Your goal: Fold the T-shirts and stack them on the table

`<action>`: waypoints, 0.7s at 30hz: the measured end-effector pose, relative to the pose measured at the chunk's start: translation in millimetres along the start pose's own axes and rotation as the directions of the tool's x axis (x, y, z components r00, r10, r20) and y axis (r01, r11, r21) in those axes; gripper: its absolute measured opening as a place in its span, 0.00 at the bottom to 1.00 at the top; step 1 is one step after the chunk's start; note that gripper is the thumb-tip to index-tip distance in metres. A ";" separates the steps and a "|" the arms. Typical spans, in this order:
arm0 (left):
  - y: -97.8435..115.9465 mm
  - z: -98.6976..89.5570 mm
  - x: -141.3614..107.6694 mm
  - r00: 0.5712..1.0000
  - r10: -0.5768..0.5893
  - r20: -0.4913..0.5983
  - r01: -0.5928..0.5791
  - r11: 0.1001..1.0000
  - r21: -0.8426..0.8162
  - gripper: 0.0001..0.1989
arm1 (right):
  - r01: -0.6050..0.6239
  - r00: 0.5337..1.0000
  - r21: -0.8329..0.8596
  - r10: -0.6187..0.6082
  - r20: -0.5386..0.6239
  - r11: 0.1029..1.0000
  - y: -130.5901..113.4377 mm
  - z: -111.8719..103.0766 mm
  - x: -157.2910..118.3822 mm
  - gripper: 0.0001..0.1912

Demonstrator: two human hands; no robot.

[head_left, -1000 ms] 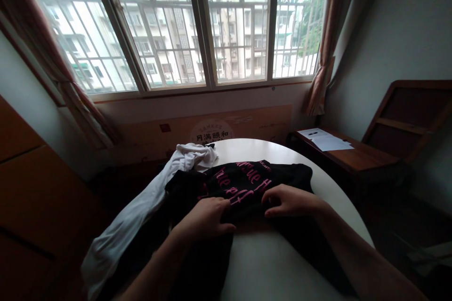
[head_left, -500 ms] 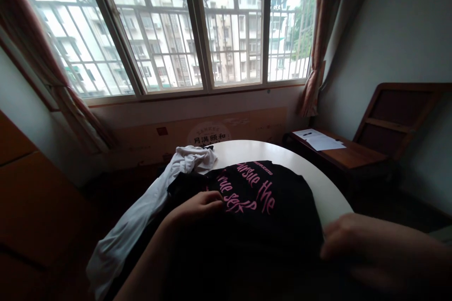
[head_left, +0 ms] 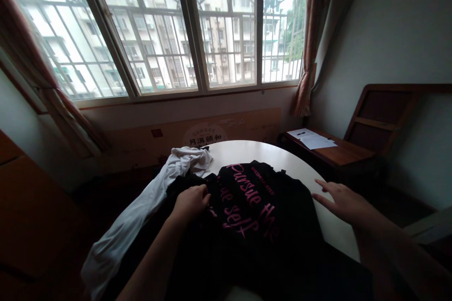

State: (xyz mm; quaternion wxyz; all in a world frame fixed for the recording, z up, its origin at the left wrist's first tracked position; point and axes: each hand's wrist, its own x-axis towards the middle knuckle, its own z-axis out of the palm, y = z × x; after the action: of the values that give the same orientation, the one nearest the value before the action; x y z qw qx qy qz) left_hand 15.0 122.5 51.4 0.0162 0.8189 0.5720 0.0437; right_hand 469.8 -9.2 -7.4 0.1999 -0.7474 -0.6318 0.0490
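Note:
A black shirt with pink lettering (head_left: 247, 197) lies spread over the round white table (head_left: 243, 149). At the shirt's left part, my left hand (head_left: 193, 201) has its fingers curled in and pinches the black cloth. Above the table's right side, just beyond the shirt's edge, my right hand (head_left: 339, 199) has its fingers apart and holds nothing. A crumpled white garment (head_left: 141, 207) lies along the left edge and hangs down over it.
Behind the table stands a printed board (head_left: 169, 138) below a barred window (head_left: 226, 56). To the right is a low wooden bench (head_left: 353, 150) with white papers (head_left: 314, 139) on it. A brown cabinet (head_left: 31, 207) stands on the left.
My right hand has come off the shirt's right edge, moved up and opened. The shirt's top edge is more rumpled and its lettering has shifted. My left hand has moved slightly left.

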 end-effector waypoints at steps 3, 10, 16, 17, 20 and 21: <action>-2.0 0.6 1.0 0.956 -0.069 -0.286 0.121 0.978 0.168 0.13 | -0.060 0.994 -0.122 0.071 0.082 0.991 5.0 26.5 24.8 0.35; -15.6 10.6 2.5 0.859 -0.165 -0.485 0.324 0.909 0.264 0.27 | 0.084 0.996 0.208 -0.089 0.014 0.974 -12.7 50.5 12.7 0.24; -22.3 12.0 6.7 0.931 -0.205 -0.302 0.270 0.943 0.192 0.17 | 0.234 0.969 0.583 -0.236 -0.074 0.778 -46.6 35.4 -25.3 0.06; -20.8 12.3 6.9 0.936 -0.192 -0.297 0.254 0.948 0.189 0.15 | 0.245 0.966 0.597 -0.247 -0.080 0.764 -51.4 32.9 -33.5 0.06; -8.9 7.5 5.1 0.945 -0.160 -0.285 0.210 0.965 0.155 0.13 | 0.272 0.955 0.630 -0.286 -0.082 0.728 -64.2 23.7 -60.6 0.04; -3.0 2.9 3.7 0.950 -0.159 -0.268 0.200 0.971 0.135 0.14 | 0.299 0.944 0.643 -0.319 -0.090 0.705 -67.7 19.8 -70.5 0.03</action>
State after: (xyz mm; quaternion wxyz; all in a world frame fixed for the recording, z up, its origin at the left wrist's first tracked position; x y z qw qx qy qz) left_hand 13.8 127.0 48.6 -0.1195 0.7495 0.6432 0.1011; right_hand 386.8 -64.2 -13.8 0.4425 -0.5143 -0.6941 0.2407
